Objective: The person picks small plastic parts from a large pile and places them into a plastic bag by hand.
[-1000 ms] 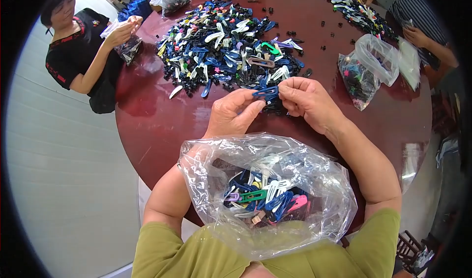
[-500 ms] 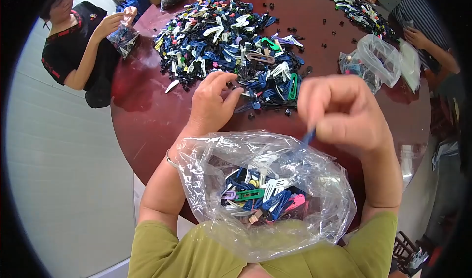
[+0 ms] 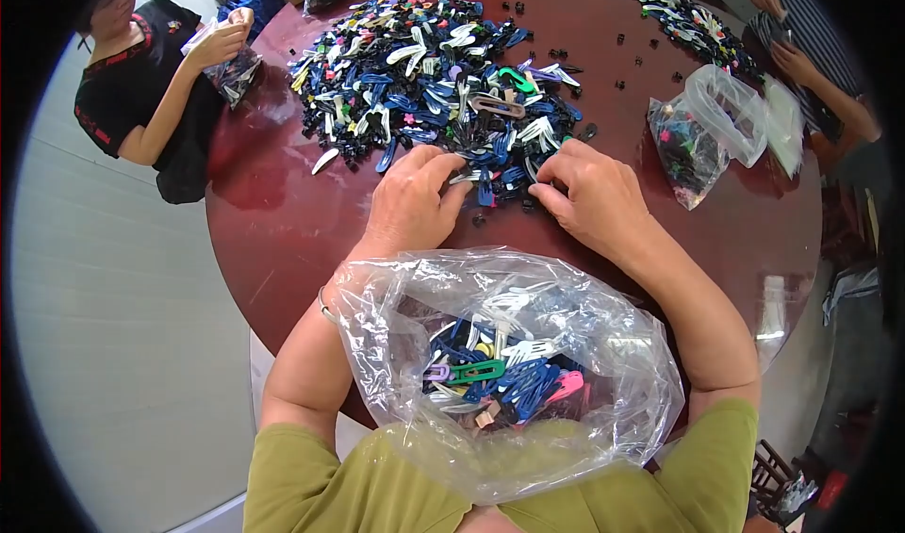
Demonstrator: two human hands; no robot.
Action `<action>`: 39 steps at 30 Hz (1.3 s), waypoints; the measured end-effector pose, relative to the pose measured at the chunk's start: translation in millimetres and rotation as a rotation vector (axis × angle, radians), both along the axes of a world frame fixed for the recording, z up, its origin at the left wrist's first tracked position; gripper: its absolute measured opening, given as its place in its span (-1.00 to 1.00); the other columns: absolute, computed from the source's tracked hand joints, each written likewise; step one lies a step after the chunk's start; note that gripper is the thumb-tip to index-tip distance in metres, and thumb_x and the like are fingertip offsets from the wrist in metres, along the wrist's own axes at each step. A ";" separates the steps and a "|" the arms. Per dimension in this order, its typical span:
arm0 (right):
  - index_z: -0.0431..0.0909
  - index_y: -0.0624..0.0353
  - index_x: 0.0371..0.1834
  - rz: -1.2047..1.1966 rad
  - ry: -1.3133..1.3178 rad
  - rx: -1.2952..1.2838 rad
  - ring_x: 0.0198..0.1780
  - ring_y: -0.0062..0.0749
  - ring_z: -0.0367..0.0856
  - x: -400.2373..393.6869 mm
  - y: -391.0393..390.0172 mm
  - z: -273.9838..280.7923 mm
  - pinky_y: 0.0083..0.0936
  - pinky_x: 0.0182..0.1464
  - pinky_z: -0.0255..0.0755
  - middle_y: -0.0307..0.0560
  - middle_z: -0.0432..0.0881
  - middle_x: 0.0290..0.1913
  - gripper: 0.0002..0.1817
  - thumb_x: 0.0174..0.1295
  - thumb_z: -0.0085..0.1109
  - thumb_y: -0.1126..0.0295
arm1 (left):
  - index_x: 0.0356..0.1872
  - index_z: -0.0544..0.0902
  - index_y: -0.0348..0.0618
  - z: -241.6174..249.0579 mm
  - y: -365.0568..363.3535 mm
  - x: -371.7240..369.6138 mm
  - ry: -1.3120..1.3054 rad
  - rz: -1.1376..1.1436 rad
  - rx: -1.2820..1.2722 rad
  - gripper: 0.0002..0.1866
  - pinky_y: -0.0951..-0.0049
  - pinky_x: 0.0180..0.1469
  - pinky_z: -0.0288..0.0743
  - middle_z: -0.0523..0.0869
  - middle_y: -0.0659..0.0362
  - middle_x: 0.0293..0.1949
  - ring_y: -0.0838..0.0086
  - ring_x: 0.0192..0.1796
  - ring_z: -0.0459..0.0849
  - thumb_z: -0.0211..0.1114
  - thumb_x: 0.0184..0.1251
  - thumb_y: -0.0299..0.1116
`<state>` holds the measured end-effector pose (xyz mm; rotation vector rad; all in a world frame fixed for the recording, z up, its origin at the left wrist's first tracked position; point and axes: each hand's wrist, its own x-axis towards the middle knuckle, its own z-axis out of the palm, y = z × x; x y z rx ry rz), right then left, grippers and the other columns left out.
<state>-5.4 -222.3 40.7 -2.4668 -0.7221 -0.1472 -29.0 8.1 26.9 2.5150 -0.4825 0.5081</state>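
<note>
A large heap of snap hair clips (image 3: 405,71), mostly blue, white and black, lies on the table in front of me. My left hand (image 3: 415,196) is at the heap's near edge, its thumb and forefinger closed round a pale hair clip (image 3: 460,176). Beside it, my right hand (image 3: 596,194) pinches a thin clip (image 3: 532,171) at the heap's near right edge; its fingertips partly cover it. Close to my body, a clear plastic bag (image 3: 622,344) gapes wide. Inside lie blue and white clips, a green clip (image 3: 478,372) and a pink one (image 3: 568,384).
The round red table (image 3: 283,250) carries another clip pile (image 3: 698,29) and a part-filled bag (image 3: 693,147) on the right. A person in black (image 3: 141,90) works at the left, and one in stripes (image 3: 811,43) at the right. Small black clips (image 3: 622,62) lie scattered.
My right hand has let a blue clip go over the bag and moved forward and left to the heap. My left hand stays at the heap, its fingers now closer together.
</note>
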 end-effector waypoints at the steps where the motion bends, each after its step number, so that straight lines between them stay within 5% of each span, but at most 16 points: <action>1: 0.67 0.19 -0.37 0.006 0.003 0.016 -0.25 -0.01 0.64 1.4 -0.6 -2.0 -0.18 -0.19 0.51 -0.03 0.63 -0.29 -0.85 0.12 0.27 0.34 | -0.16 0.66 -0.23 -0.4 0.0 0.1 -0.011 -0.006 0.003 -0.77 0.31 -0.23 0.55 0.66 0.06 -0.20 0.23 -0.29 0.68 0.38 0.15 -0.43; 11: 0.66 0.33 -0.41 -0.048 0.242 0.321 -0.39 -0.19 0.66 10.7 -16.9 19.4 -0.35 -0.30 0.49 0.12 0.65 -0.42 -0.81 0.09 0.26 0.38 | -0.16 0.66 -0.23 0.5 0.2 -0.4 0.021 0.008 0.005 -0.77 0.34 -0.25 0.56 0.66 0.08 -0.19 0.25 -0.28 0.69 0.38 0.16 -0.42; 14: 0.64 0.35 -0.42 -0.047 0.148 0.295 -0.42 -0.40 0.63 11.6 -20.7 22.6 -0.47 -0.36 0.45 -0.02 0.66 -0.46 -0.81 0.12 0.26 0.39 | -0.15 0.66 -0.23 0.2 0.9 -0.4 0.031 0.019 0.001 -0.77 0.36 -0.26 0.57 0.66 0.08 -0.18 0.26 -0.28 0.69 0.38 0.17 -0.41; 18: 0.62 0.32 -0.41 -0.026 0.607 0.688 -0.42 -0.84 0.41 -6.6 -22.0 59.5 -0.75 -0.44 0.24 -0.37 0.57 -0.48 -0.87 0.18 0.28 0.45 | -0.13 0.65 -0.23 0.4 0.3 -1.8 0.037 0.019 -0.001 -0.76 0.37 -0.26 0.57 0.65 0.09 -0.18 0.28 -0.28 0.69 0.37 0.17 -0.43; 23: 0.67 0.28 -0.40 0.532 0.621 0.682 -0.48 -0.78 0.42 -26.1 -27.6 87.9 -0.72 -0.45 0.24 -0.34 0.57 -0.47 -0.90 0.14 0.36 0.47 | -0.11 0.63 -0.25 -4.4 -3.8 -1.6 0.026 -0.057 -0.049 -0.75 0.38 -0.24 0.58 0.63 0.05 -0.14 0.28 -0.29 0.69 0.36 0.16 -0.51; 27: 0.69 0.23 -0.34 0.158 0.274 0.402 -0.43 -0.50 0.57 -13.1 -11.6 55.9 -0.54 -0.38 0.41 -0.17 0.63 -0.40 -0.87 0.10 0.37 0.42 | -0.07 0.61 -0.28 -6.5 -7.9 -2.2 0.027 -0.119 -0.139 -0.72 0.39 -0.24 0.59 0.61 0.01 -0.07 0.29 -0.29 0.69 0.35 0.17 -0.53; 33: 0.70 0.16 -0.30 0.079 0.080 0.010 -0.21 -0.03 0.65 2.6 -6.7 5.1 -0.18 -0.17 0.51 -0.03 0.66 -0.25 -0.82 0.10 0.32 0.32 | -0.04 0.60 -0.30 8.8 -11.7 -10.4 0.096 -0.043 -0.055 -0.67 0.37 -0.21 0.60 0.60 -0.02 0.00 0.27 -0.26 0.71 0.38 0.17 -0.44; 39: 0.70 0.16 -0.32 0.031 0.046 0.018 -0.23 -0.02 0.65 3.2 -7.0 1.9 -0.18 -0.17 0.53 -0.03 0.66 -0.27 -0.83 0.10 0.26 0.32 | -0.01 0.60 -0.28 24.0 -15.1 -19.3 0.142 -0.025 0.107 -0.47 0.24 -0.02 0.57 0.59 -0.03 0.05 0.12 -0.05 0.67 0.52 0.00 -0.23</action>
